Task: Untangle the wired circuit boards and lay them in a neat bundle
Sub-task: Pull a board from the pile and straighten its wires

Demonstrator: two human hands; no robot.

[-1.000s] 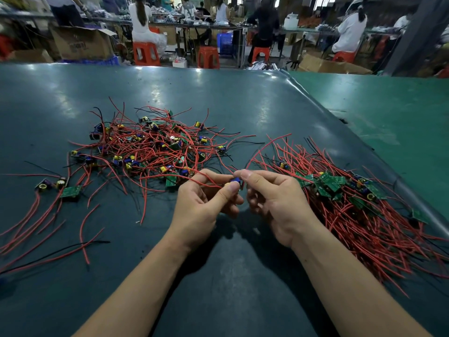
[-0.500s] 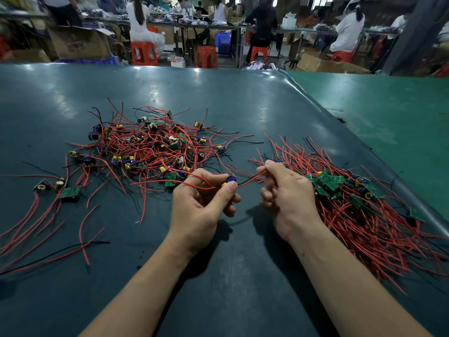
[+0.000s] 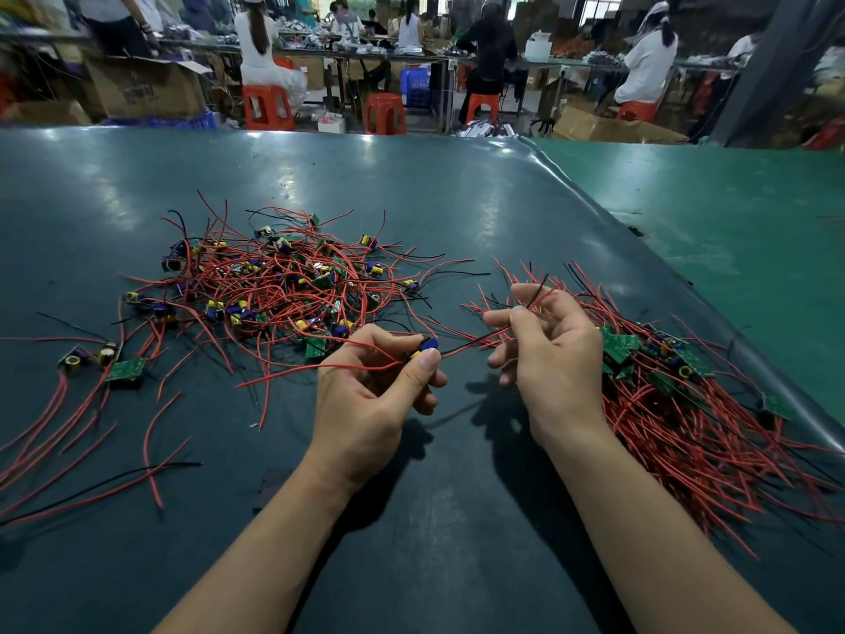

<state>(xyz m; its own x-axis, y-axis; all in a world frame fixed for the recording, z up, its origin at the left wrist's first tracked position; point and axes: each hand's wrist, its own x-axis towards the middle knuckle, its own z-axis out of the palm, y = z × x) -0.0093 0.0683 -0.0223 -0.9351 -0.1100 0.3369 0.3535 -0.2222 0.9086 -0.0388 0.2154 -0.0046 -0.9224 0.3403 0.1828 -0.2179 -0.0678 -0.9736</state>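
A tangled heap of small circuit boards with red and black wires point(image 3: 274, 286) lies left of centre on the dark mat. To the right a combed bundle of boards and red wires point(image 3: 686, 404) fans toward me. My left hand point(image 3: 370, 395) pinches one small board with a blue and yellow part point(image 3: 423, 349) between thumb and fingers, just above the mat. My right hand point(image 3: 548, 359) pinches that board's black and red wires point(image 3: 484, 338) near their free ends, drawn out to the right over the bundle's edge.
A few loose boards point(image 3: 105, 363) and stray red and black wires point(image 3: 91, 469) lie at the left edge. A green mat point(image 3: 731, 231) adjoins on the right past a raised seam. Seated workers, red stools and cardboard boxes fill the background.
My right hand has slid rightward and up along the wires, away from my left hand, pulling them straight. My left hand has kept its hold on the board, near where it was.
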